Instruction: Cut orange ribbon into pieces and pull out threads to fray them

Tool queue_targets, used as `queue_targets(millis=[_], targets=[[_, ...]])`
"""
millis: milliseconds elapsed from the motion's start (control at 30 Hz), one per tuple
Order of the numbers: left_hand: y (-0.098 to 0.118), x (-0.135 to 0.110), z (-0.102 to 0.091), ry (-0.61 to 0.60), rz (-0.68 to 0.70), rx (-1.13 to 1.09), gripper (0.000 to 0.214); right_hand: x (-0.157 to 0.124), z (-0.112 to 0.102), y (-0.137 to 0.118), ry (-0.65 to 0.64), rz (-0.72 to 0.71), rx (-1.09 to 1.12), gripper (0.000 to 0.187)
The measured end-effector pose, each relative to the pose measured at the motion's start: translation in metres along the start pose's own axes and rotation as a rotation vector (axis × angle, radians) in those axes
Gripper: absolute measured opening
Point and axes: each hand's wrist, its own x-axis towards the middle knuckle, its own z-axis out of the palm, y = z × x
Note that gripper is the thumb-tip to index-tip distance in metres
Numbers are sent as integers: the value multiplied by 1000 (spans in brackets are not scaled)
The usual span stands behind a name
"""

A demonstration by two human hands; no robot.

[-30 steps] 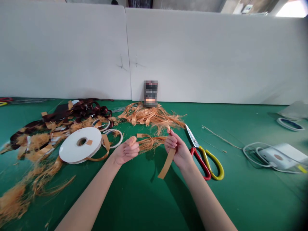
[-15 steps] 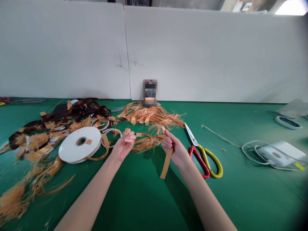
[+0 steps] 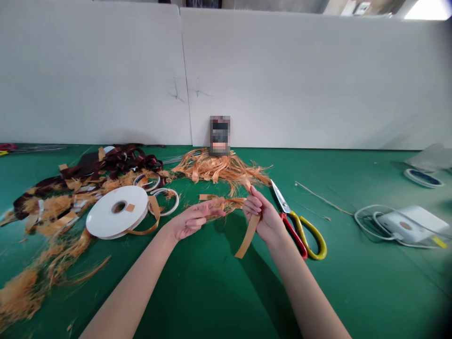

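Observation:
My right hand [image 3: 264, 215] is closed on a tan ribbon strip [image 3: 248, 236], whose end hangs below the fist, and on the end of a frayed orange fibre bundle [image 3: 222, 207]. My left hand [image 3: 196, 219] lies flat with its fingers stretched out, touching the bundle's near side. A white ribbon roll [image 3: 117, 211] sits to the left of that hand. Just right of my right hand lie large scissors [image 3: 300, 230] with red and yellow handles, their blades pointing away from me.
Orange fibres [image 3: 219, 169] lie heaped behind my hands, below a pixelated package [image 3: 219, 135] against a white board wall [image 3: 282, 80]. Dark ribbon [image 3: 116, 161] and frayed scraps cover the green mat's left side. A white device with cable [image 3: 406, 225] sits right.
My left hand has opened from a pinch and its fingers now stretch right across the bundle. My right hand has turned slightly, still holding the strip.

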Motion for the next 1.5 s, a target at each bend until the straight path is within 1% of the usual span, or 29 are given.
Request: queue_targets(millis=[67, 133, 167, 267, 367, 433, 467, 500, 567, 767, 933, 1100, 1167, 1300, 1367, 1433, 1500], targets=[[0, -2, 0, -58, -15, 49, 28, -1, 2, 3, -14, 23, -28, 18], [1, -2, -1, -85, 32, 30, 18, -1, 2, 6, -22, 38, -64, 19], [1, -2, -1, -88, 74, 3, 14, -1, 2, 7, -23, 40, -83, 19], [1, 2, 0, -66, 210, -79, 22, -1, 3, 11, -20, 35, -151, 17], [2, 5, 2, -24, 391, -159, 22, -4, 4, 15, -26, 36, -235, 15], [2, 6, 2, 1, 503, -260, 22, -6, 6, 16, -34, 36, -271, 16], [3, 5, 2, 7, 527, -310, 24, -7, 7, 17, -37, 34, -277, 16], [3, 4, 1, 6, 524, -348, 26, -7, 8, 16, -40, 32, -274, 15], [3, 1, 1, -8, 466, -376, 29, -7, 7, 14, -45, 30, -247, 15], [4, -2, -4, -23, 264, -328, 35, 1, -3, 4, -59, 12, -84, 15], [2, 3, -9, -21, 126, -231, 32, 1, -3, 4, -63, 13, -17, 15], [-2, 3, -7, -102, 24, -71, 27, -1, -1, 7, -63, 4, -4, 13], [-2, 2, -7, -121, 32, -88, 31, 0, -4, 3, -46, -24, 14, 13], [2, -1, -7, -107, 192, -204, 37, 0, -11, -9, -2, -96, 73, 15], [5, -2, -7, -91, 249, -246, 38, -1, -11, -14, 6, -112, 92, 15], [6, -3, -8, -78, 260, -264, 36, -1, -10, -16, 4, -113, 105, 16], [7, -3, -9, -72, 237, -256, 32, -1, -10, -16, 0, -111, 118, 17]])
